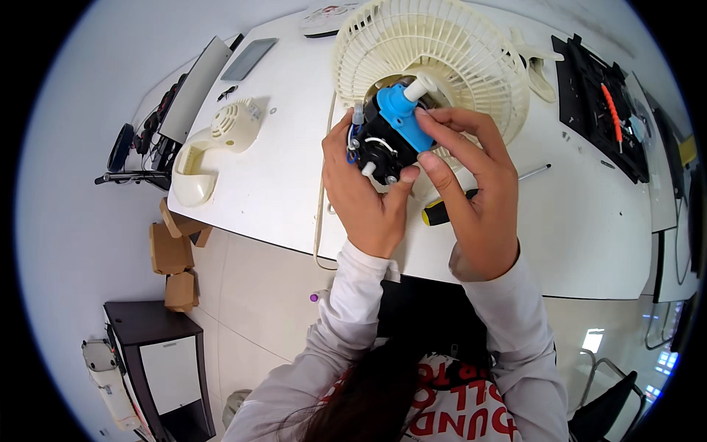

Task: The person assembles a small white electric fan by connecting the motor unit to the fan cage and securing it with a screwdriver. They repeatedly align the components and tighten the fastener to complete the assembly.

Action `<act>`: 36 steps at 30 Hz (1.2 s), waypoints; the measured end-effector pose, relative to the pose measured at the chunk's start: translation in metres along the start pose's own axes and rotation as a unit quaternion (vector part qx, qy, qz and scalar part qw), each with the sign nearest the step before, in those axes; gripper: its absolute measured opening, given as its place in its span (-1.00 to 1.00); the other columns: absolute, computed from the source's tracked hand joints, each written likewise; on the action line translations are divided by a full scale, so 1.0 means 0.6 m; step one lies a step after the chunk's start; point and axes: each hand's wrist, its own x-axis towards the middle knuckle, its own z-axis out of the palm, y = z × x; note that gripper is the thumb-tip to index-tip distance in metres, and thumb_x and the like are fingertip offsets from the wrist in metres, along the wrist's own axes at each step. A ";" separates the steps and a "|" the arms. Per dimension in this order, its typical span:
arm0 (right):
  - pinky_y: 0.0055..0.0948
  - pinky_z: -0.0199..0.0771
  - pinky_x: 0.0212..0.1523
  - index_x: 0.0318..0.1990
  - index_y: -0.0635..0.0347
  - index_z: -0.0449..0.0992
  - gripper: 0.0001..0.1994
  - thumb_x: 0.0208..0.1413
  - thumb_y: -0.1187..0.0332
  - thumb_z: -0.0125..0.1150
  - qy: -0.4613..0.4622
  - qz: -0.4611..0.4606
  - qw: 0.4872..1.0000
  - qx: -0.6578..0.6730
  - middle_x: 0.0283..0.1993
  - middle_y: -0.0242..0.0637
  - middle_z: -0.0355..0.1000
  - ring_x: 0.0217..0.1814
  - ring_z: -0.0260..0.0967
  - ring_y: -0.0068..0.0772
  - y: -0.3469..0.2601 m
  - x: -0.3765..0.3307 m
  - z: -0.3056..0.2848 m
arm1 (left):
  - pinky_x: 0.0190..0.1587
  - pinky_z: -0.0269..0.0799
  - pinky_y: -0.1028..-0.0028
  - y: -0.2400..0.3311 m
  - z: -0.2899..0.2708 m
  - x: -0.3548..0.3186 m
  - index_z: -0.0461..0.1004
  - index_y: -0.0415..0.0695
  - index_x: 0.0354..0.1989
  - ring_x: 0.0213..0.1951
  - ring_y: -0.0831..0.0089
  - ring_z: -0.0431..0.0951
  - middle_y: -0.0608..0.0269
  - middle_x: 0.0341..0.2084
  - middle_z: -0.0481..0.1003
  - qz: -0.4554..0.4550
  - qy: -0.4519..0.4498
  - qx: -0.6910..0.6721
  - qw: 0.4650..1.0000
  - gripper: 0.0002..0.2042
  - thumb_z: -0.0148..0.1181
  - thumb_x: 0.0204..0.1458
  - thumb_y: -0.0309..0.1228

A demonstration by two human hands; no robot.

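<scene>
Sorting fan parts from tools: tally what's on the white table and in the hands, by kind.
Fan motor, held by left hand and right hand: 1
Fan grille: 1
Cream housing pieces: 2
Screwdriver: 1
Black tray: 1
Total: 6

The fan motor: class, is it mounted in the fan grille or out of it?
Out. Both hands, left and right, hold the black-and-blue motor free above the cream grille lying on the white table.

Your right hand (475, 195) hides most of the screwdriver (442, 212); the fan grille (471, 59) is cut off at top.
</scene>
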 end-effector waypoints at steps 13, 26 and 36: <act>-0.43 0.48 -0.27 -0.21 0.19 0.61 -0.83 0.00 0.53 0.28 -0.077 -0.111 0.991 -0.017 -0.29 -0.23 0.56 -0.29 0.50 -0.24 0.045 0.076 -0.032 | -0.29 0.43 0.36 0.009 0.003 0.042 0.25 -0.37 0.06 -0.36 0.19 0.54 0.02 -0.34 0.49 -0.006 0.010 -0.051 0.999 -0.39 0.19 0.10 -0.03; -0.49 0.48 -0.37 -0.31 0.21 0.60 -0.91 -0.01 0.50 0.30 -0.097 -0.069 0.993 -0.010 -0.36 -0.28 0.55 -0.41 0.50 -0.31 0.058 0.098 -0.029 | -0.09 0.41 0.47 0.009 0.028 0.042 0.17 -0.28 0.19 -0.04 0.39 0.44 0.07 -0.08 0.41 -0.111 0.028 -0.218 0.969 -0.43 0.22 0.14 -0.21; -0.50 0.52 -0.36 -0.32 0.24 0.59 -0.91 0.00 0.49 0.30 -0.116 -0.060 0.991 0.013 -0.35 -0.29 0.56 -0.38 0.51 -0.35 0.085 0.113 -0.032 | -0.19 0.41 0.56 0.023 0.036 0.056 0.25 -0.27 0.03 -0.18 0.49 0.44 0.16 -0.18 0.42 -0.135 0.030 -0.260 0.956 -0.54 0.24 0.14 -0.21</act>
